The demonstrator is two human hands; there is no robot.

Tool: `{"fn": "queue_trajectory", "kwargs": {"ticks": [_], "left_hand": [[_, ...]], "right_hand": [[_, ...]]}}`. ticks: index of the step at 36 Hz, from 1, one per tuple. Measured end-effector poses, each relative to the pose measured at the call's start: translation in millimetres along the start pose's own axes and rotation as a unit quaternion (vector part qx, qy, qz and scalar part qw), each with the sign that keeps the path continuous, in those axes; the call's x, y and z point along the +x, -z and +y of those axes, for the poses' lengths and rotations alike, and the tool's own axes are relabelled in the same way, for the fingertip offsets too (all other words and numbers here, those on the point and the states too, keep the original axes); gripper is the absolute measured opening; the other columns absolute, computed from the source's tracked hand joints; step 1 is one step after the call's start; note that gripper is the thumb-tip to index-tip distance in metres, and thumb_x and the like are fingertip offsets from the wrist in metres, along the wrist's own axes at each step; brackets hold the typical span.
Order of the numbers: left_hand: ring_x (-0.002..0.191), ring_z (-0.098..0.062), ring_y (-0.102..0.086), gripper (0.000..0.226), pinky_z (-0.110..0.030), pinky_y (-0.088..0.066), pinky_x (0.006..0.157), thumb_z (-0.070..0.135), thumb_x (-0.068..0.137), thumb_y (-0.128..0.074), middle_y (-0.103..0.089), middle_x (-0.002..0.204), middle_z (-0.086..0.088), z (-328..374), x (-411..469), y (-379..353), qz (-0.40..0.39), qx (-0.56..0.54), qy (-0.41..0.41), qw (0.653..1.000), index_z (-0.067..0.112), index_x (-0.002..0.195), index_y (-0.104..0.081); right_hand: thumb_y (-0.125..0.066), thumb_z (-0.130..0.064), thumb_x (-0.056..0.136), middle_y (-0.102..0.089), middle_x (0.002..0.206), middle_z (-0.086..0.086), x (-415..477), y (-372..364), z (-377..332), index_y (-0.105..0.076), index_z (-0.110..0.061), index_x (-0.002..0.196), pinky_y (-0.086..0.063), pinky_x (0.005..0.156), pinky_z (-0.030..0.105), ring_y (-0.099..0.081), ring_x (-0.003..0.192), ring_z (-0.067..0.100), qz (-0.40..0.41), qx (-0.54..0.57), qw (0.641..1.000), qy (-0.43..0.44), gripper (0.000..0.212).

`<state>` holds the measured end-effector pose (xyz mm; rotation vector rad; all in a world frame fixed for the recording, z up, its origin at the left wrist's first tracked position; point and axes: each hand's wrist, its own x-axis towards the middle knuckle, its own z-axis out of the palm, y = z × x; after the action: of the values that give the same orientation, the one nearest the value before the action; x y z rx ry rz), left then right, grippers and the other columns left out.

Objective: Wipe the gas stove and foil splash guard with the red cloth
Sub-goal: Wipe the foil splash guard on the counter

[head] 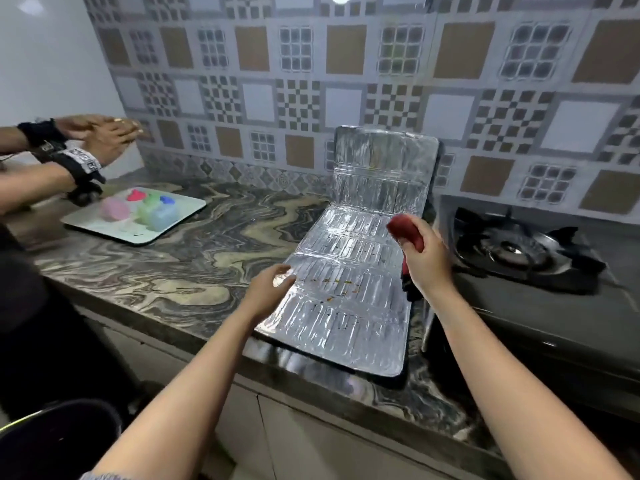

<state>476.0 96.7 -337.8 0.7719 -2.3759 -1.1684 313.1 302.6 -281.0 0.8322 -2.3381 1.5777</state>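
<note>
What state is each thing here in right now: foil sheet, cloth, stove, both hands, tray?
foil splash guard: mostly flat on the counter, far panel leaning on the wall, brown specks on it.
red cloth: bunched up, held above the guard.
gas stove: no flame visible, burner bare.
left hand: open, fingers at the guard's left edge.
right hand: gripping the red cloth.
tray: on the counter, holding coloured containers.

Red cloth in right hand
</note>
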Motion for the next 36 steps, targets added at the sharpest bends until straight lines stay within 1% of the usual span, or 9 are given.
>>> {"fn": "queue_trajectory", "kwargs": {"ticks": [4, 8, 10, 14, 18, 23, 29, 33, 36], "left_hand": [[0.116, -0.019, -0.054, 0.040, -0.028, -0.041, 0.096, 0.026, 0.089, -0.058, -0.058, 0.128, -0.005, -23.5, 40.9, 15.7, -0.006, 0.010, 0.015, 1.000, 0.008, 0.125, -0.055], [0.120, -0.021, -0.052, 0.041, -0.025, -0.038, 0.093, 0.025, 0.089, -0.058, -0.057, 0.130, -0.009, -46.4, 73.0, 22.8, -0.046, 0.076, 0.008, 0.996, 0.006, 0.126, -0.054], [0.122, -0.023, -0.050, 0.043, -0.024, -0.037, 0.095, 0.025, 0.090, -0.057, -0.054, 0.133, -0.012, -60.0, 86.0, 22.7, -0.073, 0.102, 0.014, 0.992, 0.003, 0.128, -0.052], [0.121, -0.023, -0.051, 0.045, -0.018, -0.033, 0.086, 0.022, 0.091, -0.056, -0.053, 0.133, -0.012, -85.6, 100.1, 14.7, -0.089, 0.115, 0.029, 0.989, 0.004, 0.131, -0.047], [0.123, -0.029, -0.048, 0.047, -0.034, -0.035, 0.103, 0.022, 0.088, -0.059, -0.052, 0.132, -0.016, -109.7, 109.3, 6.3, -0.109, 0.139, 0.001, 0.984, 0.004, 0.130, -0.049], [0.139, -0.026, -0.027, 0.054, -0.040, -0.020, 0.115, 0.034, 0.091, -0.053, -0.035, 0.148, -0.010, -129.5, 117.4, 1.2, -0.130, 0.182, -0.032, 0.974, 0.013, 0.139, -0.040], [0.144, -0.021, -0.016, 0.055, -0.041, -0.017, 0.117, 0.041, 0.093, -0.047, -0.028, 0.153, -0.005, -148.1, 117.6, 3.3, -0.144, 0.159, -0.066, 0.975, 0.017, 0.141, -0.037], [0.144, -0.021, -0.014, 0.064, -0.040, -0.015, 0.117, 0.051, 0.088, -0.036, -0.026, 0.154, -0.004, -155.9, 118.1, 7.7, -0.165, 0.163, -0.097, 0.968, 0.017, 0.143, -0.034], [0.144, -0.020, -0.012, 0.069, -0.039, -0.013, 0.117, 0.054, 0.087, -0.029, -0.022, 0.155, -0.003, -161.0, 116.4, 10.3, -0.179, 0.172, -0.117, 0.961, 0.018, 0.145, -0.028]], "right_hand": [[-0.052, -0.004, 0.088, -0.050, 0.133, 0.007, 28.6, -48.2, 3.2, -0.051, -0.022, 0.129, -0.033, 0.096, 0.024, -0.049, 0.116, 0.021, -0.018, 0.029, 0.999, -0.017, 0.044], [-0.054, -0.005, 0.088, -0.050, 0.133, 0.008, 47.8, -87.1, 20.3, -0.051, -0.019, 0.130, -0.035, 0.096, 0.025, -0.049, 0.118, 0.023, -0.027, 0.049, 0.996, -0.066, 0.044], [-0.054, -0.005, 0.088, -0.052, 0.133, 0.009, 53.8, -99.5, 31.6, -0.051, -0.019, 0.130, -0.035, 0.096, 0.026, -0.049, 0.120, 0.025, -0.027, 0.052, 0.994, -0.096, 0.044], [-0.053, -0.001, 0.088, -0.055, 0.130, 0.005, 56.6, -111.2, 52.3, -0.054, -0.019, 0.127, -0.036, 0.097, 0.025, -0.051, 0.119, 0.022, -0.013, 0.058, 0.987, -0.146, 0.043], [-0.052, 0.002, 0.088, -0.054, 0.130, 0.007, 53.6, -112.6, 69.1, -0.054, -0.019, 0.126, -0.037, 0.098, 0.025, -0.051, 0.119, 0.023, -0.004, 0.040, 0.982, -0.186, 0.044], [-0.046, 0.006, 0.089, -0.053, 0.126, 0.011, 42.7, -102.8, 66.0, -0.054, -0.010, 0.126, -0.030, 0.085, 0.009, -0.050, 0.112, 0.021, 0.058, -0.038, 0.975, -0.213, 0.042], [-0.050, -0.014, 0.090, -0.048, 0.128, 0.011, 18.8, -106.0, 78.7, -0.050, -0.027, 0.128, -0.033, 0.099, 0.040, -0.048, 0.114, 0.035, 0.047, -0.300, 0.918, -0.256, 0.040], [-0.050, -0.019, 0.090, -0.045, 0.129, 0.012, 0.1, -122.4, 98.5, -0.046, -0.028, 0.131, -0.038, 0.097, 0.046, -0.046, 0.117, 0.038, -0.010, -0.319, 0.900, -0.298, 0.041], [-0.047, -0.023, 0.093, -0.038, 0.142, 0.008, -10.8, -132.9, 108.8, -0.038, -0.029, 0.138, -0.032, 0.103, 0.046, -0.035, 0.128, 0.034, -0.025, -0.341, 0.894, -0.290, 0.047]]}}
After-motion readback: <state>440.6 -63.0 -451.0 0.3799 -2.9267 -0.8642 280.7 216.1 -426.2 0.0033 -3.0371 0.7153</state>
